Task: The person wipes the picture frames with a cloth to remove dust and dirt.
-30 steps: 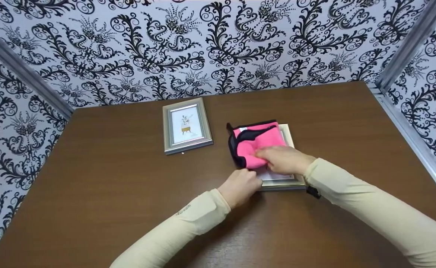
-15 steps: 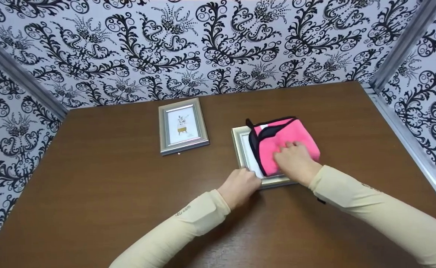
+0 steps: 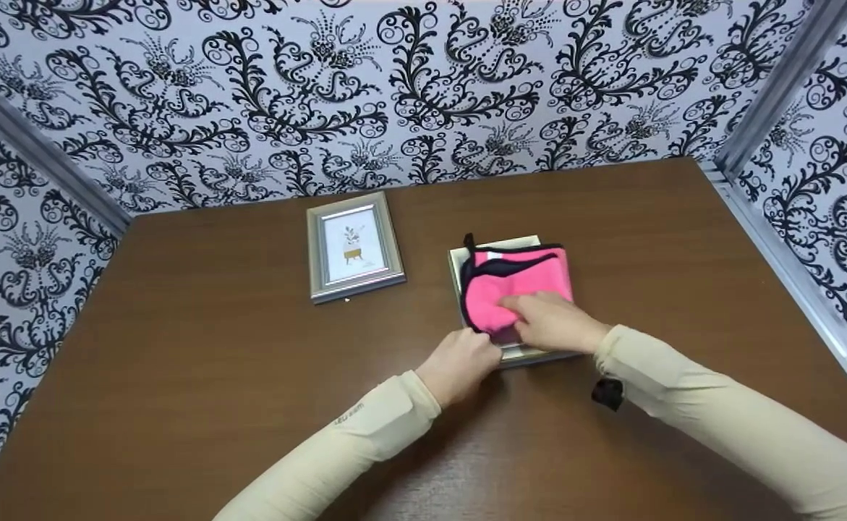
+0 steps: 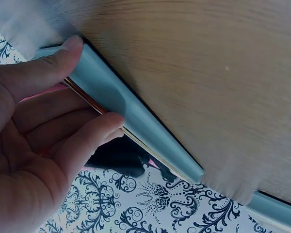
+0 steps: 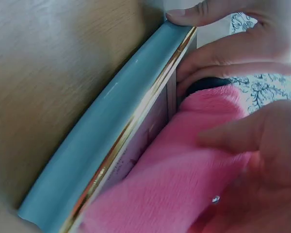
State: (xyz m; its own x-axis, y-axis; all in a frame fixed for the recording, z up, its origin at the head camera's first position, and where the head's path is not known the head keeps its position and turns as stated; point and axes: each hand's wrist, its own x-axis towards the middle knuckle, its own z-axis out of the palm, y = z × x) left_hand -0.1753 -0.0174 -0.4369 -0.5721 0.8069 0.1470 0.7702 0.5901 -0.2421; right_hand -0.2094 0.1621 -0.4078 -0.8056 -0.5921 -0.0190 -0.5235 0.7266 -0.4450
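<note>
In the head view my left hand (image 3: 461, 365) grips the near left corner of a picture frame (image 3: 539, 358) lying on the table. The left wrist view shows the thumb on the frame's outer side (image 4: 136, 114) and fingers over its rim. A pink plush cloth with black edging and a black loop (image 3: 492, 300) covers most of the picture. My right hand (image 3: 557, 322) holds this cloth against the picture, its fingers pointing left. In the right wrist view the cloth (image 5: 169, 170) bunches between thumb and fingers, and part of the print shows beside it.
A second framed picture (image 3: 354, 246), with a plant print, lies to the left on the brown wooden table (image 3: 235, 369). Black-and-white patterned panels (image 3: 423, 94) stand behind and at both sides. A black piece (image 3: 607, 393) hangs beneath the right sleeve.
My right hand has swept the cloth right across the picture, then back left and slightly toward me. The left hand keeps its hold on the frame's corner.
</note>
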